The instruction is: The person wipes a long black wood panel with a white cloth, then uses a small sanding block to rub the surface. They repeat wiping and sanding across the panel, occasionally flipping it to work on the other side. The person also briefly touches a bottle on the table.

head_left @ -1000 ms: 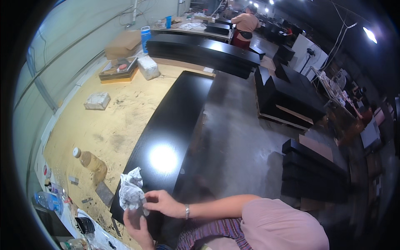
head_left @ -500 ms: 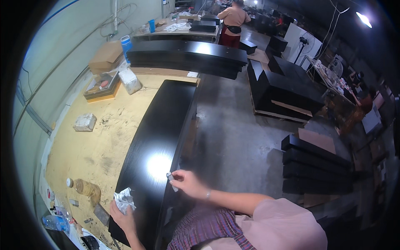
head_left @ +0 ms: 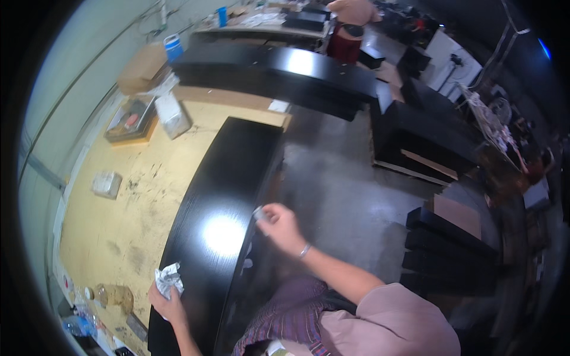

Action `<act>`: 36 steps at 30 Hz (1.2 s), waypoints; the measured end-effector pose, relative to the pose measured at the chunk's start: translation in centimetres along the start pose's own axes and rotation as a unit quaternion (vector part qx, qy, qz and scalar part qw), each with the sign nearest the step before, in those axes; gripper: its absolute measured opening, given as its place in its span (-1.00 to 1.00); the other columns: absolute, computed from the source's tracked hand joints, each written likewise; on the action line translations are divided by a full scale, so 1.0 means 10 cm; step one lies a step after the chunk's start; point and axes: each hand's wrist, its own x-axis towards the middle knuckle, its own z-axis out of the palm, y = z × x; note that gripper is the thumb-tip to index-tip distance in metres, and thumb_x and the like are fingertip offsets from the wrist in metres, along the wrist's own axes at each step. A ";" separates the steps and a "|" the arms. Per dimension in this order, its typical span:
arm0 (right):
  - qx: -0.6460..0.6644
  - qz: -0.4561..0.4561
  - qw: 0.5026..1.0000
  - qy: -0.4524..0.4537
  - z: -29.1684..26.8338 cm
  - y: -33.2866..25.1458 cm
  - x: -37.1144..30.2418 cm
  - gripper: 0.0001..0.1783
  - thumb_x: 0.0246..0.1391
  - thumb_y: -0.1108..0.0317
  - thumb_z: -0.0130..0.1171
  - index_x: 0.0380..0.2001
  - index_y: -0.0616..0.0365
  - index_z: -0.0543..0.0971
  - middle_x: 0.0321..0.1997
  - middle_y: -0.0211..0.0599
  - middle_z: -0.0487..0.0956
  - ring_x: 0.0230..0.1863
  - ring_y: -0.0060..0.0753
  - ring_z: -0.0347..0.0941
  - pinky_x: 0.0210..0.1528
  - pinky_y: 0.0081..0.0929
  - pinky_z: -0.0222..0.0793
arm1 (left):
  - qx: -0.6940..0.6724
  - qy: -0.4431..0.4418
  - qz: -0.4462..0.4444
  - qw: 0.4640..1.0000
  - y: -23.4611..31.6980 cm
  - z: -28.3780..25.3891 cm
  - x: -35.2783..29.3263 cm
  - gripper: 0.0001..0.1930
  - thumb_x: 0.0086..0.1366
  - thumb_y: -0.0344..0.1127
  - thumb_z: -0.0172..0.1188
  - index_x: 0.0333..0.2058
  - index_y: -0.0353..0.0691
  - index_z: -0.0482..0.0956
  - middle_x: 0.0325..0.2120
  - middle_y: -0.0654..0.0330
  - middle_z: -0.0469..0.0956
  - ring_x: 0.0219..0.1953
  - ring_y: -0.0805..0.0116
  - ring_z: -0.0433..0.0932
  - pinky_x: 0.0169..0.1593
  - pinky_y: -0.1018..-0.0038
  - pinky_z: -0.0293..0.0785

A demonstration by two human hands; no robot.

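A long black glossy panel lies along the right side of the worktable, running away from me. My left hand is closed around a crumpled white rag at the panel's near left edge. Over by the right edge, my right hand pinches a small grey piece, whose kind I cannot make out. That piece is at or just above the panel's edge; whether it touches cannot be told.
On the yellowish tabletop are a white wrapped block, a plastic bottle and an open box. Black panels are stacked across the far end and on the floor to the right. Another person stands beyond.
My right hand has moved farther away along the panel's right edge with the grey piece. My left hand keeps the rag near the left edge. The whole view has shifted slightly.
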 end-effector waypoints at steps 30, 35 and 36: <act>-0.356 -0.135 0.912 0.152 -1.03 0.32 2.99 -0.79 -0.07 0.35 0.38 -0.31 0.13 0.72 -0.23 -0.19 0.61 -0.05 -0.02 0.54 0.00 -0.16 0.47 | 0.081 0.033 -0.003 0.996 0.24 0.06 -0.05 -0.54 0.16 -0.44 0.29 0.06 -0.38 0.47 -0.05 -0.11 0.48 0.06 -0.16 0.42 0.17 0.07 0.34; -0.332 -0.201 0.905 0.172 -1.09 0.22 3.23 -0.74 -0.11 0.37 0.42 -0.27 0.15 0.73 -0.27 -0.24 0.64 -0.27 -0.22 0.59 -0.18 -0.35 0.49 | 0.084 0.026 0.010 0.996 0.25 0.04 -0.05 -0.55 0.19 -0.43 0.26 0.06 -0.38 0.46 -0.04 -0.12 0.47 0.05 -0.16 0.42 0.17 0.07 0.33; -0.322 -0.204 0.912 0.155 -1.08 0.24 3.22 -0.74 -0.11 0.38 0.41 -0.27 0.16 0.72 -0.28 -0.25 0.63 -0.29 -0.24 0.57 -0.19 -0.37 0.48 | 0.082 0.024 0.012 0.996 0.25 0.05 -0.04 -0.55 0.20 -0.43 0.26 0.07 -0.38 0.46 -0.04 -0.12 0.46 0.05 -0.16 0.42 0.17 0.07 0.33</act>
